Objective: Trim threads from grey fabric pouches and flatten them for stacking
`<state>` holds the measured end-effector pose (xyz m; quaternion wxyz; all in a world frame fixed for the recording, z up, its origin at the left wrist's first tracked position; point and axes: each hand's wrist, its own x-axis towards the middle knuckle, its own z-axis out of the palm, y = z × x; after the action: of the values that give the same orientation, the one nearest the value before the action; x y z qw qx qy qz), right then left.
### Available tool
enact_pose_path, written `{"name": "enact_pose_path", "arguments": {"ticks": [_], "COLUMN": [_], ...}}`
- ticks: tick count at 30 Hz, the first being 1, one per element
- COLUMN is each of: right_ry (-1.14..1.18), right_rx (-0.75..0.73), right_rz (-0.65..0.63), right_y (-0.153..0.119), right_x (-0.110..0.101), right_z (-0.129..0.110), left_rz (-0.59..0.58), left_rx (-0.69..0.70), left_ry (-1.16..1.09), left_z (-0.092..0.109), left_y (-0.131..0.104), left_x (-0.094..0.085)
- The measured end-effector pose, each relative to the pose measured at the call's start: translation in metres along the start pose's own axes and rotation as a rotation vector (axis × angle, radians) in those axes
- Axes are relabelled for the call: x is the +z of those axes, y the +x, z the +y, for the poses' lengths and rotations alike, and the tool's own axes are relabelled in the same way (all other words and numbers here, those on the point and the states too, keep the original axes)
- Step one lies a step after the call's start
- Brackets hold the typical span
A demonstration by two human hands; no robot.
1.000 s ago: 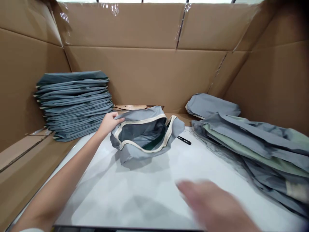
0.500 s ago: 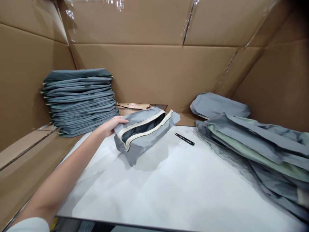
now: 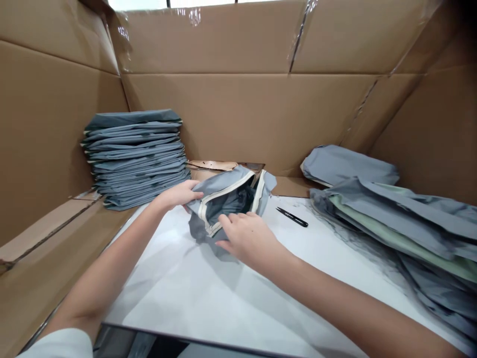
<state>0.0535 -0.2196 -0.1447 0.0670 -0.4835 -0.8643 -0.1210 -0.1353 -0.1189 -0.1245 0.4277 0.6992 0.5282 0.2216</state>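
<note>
A grey-blue fabric pouch (image 3: 227, 181) with cream zipper edging is held over the white table, its opening spread wide and its dark inside showing. My left hand (image 3: 181, 194) pinches the pouch's left end, thumb on top. At the near edge of the opening, my right hand (image 3: 246, 236) has its fingers curled over the cream edging, gripping the fabric. Black thread snips (image 3: 292, 217) lie on the table just right of the pouch.
A tall stack of folded grey-blue pieces (image 3: 137, 159) stands at the back left. Loose grey and pale green fabric (image 3: 402, 219) is heaped on the right, with another grey piece (image 3: 346, 164) behind it. Cardboard walls (image 3: 223, 109) surround the white table (image 3: 194, 298).
My right hand has come in from the right and taken hold of the pouch's near edge. The opening is wider. The view has shifted slightly.
</note>
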Motion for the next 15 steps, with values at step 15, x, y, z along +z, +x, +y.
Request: {"name": "enact_pose_path", "arguments": {"ticks": [15], "right_ry": [0.235], "right_rx": [-0.030], "right_rz": [-0.462], "right_y": [-0.020], "right_x": [0.012], "right_z": [0.035], "left_rz": [-0.211], "left_rx": [0.942], "left_ry": [1.034], "left_z": [-0.015], "left_y": [-0.039], "left_x": [0.029]}}
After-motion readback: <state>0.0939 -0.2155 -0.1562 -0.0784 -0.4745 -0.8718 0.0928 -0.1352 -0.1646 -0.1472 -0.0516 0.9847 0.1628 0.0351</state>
